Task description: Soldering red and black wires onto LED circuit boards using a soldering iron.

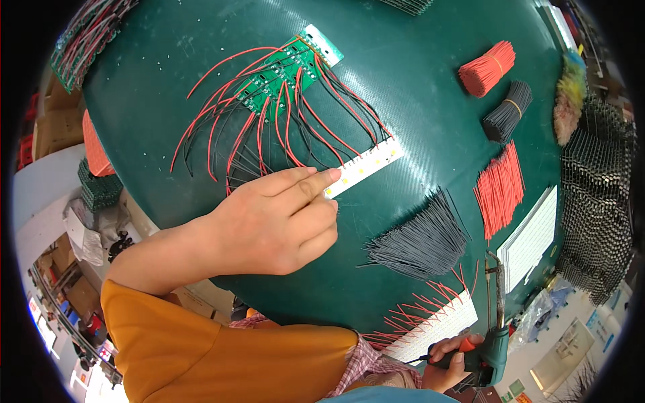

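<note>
My left hand (275,221) is closed at the near-left end of a narrow white LED board (368,168), its fingertips on the board and the other fingers curled. Yellowish LEDs dot the board, and red and black wires meet its far edge. These wires trail toward a cluster of green circuit boards (279,80) lying beyond it. At the lower right, my right hand (447,363) is wrapped round a green soldering gun (496,363) with a red trigger. Its metal tip points up and away from me, well apart from the LED board.
Loose black wires (420,238) and red wires (499,190) lie to the right, with banded red (487,68) and black bundles (508,111) farther back. White board panels (529,232) sit at the right edge; another panel (437,329) with red wires lies near my right hand.
</note>
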The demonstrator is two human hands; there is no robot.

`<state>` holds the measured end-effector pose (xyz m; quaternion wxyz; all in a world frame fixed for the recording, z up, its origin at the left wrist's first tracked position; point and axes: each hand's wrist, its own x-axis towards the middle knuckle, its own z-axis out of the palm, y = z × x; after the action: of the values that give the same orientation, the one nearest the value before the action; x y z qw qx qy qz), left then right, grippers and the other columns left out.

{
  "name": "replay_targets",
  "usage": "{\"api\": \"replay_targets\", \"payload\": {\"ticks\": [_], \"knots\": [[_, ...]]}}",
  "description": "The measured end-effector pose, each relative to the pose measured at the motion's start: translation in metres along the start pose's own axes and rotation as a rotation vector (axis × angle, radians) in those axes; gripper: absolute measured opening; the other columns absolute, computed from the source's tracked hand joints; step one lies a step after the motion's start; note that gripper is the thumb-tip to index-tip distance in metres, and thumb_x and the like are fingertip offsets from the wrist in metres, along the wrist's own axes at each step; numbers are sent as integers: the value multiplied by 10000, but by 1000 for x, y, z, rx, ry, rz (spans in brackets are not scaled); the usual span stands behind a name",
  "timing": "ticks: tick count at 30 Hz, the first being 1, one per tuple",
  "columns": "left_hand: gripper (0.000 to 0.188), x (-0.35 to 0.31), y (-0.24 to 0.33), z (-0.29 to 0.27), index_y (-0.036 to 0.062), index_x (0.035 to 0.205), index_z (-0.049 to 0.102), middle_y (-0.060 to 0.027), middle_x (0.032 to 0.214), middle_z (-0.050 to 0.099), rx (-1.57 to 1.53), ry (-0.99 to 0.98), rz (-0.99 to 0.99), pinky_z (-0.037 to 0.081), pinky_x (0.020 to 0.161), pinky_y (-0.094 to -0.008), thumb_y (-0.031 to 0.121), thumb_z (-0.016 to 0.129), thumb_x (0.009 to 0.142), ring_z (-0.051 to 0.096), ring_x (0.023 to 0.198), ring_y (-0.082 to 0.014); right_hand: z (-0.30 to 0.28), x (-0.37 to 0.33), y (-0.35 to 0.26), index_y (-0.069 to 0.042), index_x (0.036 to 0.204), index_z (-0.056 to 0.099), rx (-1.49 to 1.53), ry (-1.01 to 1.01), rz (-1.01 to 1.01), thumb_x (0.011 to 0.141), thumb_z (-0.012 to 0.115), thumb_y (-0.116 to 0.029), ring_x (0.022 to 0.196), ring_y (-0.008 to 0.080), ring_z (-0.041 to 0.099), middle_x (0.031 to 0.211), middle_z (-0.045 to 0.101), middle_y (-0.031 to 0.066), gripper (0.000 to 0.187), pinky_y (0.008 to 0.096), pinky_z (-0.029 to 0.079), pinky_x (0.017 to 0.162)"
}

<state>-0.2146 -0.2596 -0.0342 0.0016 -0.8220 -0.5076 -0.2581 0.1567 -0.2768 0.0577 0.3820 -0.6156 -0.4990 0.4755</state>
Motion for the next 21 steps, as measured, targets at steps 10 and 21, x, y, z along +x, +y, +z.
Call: {"api": "replay_targets", "payload": {"ticks": [10,21], "knots": [[67,-7,7,0,54,775,637,-56,820,617,85,25,-4,568,812,-357,47,694,809,700,1005,-252,6,-16,-2,-56,1264,444,8,12,-5,885,692,-302,480,140,493,737,540,86,515,291,431,440],[261,2,-2,-5,-8,996,685,-120,939,679,53,27,9,537,819,-409,-72,668,744,698,959,-311,-40,-47,6,-15,1220,460,123,143,70,859,711,-263,506,159,504,697,558,92,504,308,460,515]]}}
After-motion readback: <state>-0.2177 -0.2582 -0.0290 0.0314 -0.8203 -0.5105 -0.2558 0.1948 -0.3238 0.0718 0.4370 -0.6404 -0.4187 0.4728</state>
